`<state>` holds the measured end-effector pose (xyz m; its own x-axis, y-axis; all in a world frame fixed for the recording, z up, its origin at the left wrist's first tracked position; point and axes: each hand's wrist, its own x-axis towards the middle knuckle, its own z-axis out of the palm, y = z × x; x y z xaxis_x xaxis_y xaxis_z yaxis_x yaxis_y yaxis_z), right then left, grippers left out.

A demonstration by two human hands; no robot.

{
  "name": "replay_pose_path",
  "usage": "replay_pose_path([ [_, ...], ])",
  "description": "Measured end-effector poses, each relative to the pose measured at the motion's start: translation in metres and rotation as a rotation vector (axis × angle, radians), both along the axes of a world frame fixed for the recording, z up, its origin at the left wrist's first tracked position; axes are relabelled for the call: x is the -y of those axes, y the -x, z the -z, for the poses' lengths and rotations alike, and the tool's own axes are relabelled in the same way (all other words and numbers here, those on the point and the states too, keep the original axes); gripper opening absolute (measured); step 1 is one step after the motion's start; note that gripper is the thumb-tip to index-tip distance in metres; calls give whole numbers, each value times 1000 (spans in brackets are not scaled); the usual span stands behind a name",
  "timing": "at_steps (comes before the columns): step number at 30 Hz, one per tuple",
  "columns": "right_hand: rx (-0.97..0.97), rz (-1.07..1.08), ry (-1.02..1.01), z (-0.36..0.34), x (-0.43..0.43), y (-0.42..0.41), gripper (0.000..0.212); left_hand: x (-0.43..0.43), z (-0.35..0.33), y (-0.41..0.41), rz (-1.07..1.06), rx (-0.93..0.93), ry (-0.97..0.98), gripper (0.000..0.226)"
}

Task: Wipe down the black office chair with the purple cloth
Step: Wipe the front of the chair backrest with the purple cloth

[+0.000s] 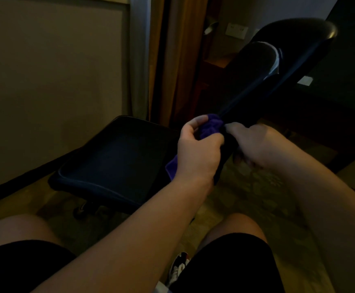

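Note:
The black office chair (117, 159) stands in front of me in dim light, its seat to the left and its backrest (278, 85) leaning away to the upper right. My left hand (197, 153) is closed on the bunched purple cloth (211, 125), pressing it against the lower edge of the backrest where it meets the seat. A corner of the cloth hangs below my left wrist. My right hand (255, 144) grips the lower part of the backrest just right of the cloth; its fingers curl around the dark edge.
A beige wall (51, 81) with a dark skirting runs along the left. Curtains (161, 60) hang behind the chair. A dark desk or cabinet (341, 115) fills the right. A chair caster (81, 210) rests on patterned carpet. My knees in black shorts are at the bottom.

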<state>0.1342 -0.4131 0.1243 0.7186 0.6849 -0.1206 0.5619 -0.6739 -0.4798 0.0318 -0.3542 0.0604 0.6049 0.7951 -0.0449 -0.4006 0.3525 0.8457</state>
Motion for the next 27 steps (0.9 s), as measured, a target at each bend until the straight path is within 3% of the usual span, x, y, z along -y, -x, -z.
replay_pose_path([
  [6, -54, 100, 39, 1, -1, 4, 70, 1, 46, -1, -64, -154, -402, 50],
  [12, -59, 64, 27, 1, 2, 0, 66, 11, 110, -1, -88, -465, -537, 43],
  [16, -85, 23, 20, 0, 4, -2, 66, 16, 138, 2, 8, -615, -178, 45],
  [20, -77, 28, 18, 0, 5, 1, 67, 16, 127, 2, 58, -476, 136, 32],
  [22, -63, 33, 13, 1, 3, 3, 67, 17, 108, -2, 56, -370, 260, 37],
  [27, -41, 30, 14, 4, 1, 2, 66, 17, 51, -6, 9, -183, 260, 42],
])
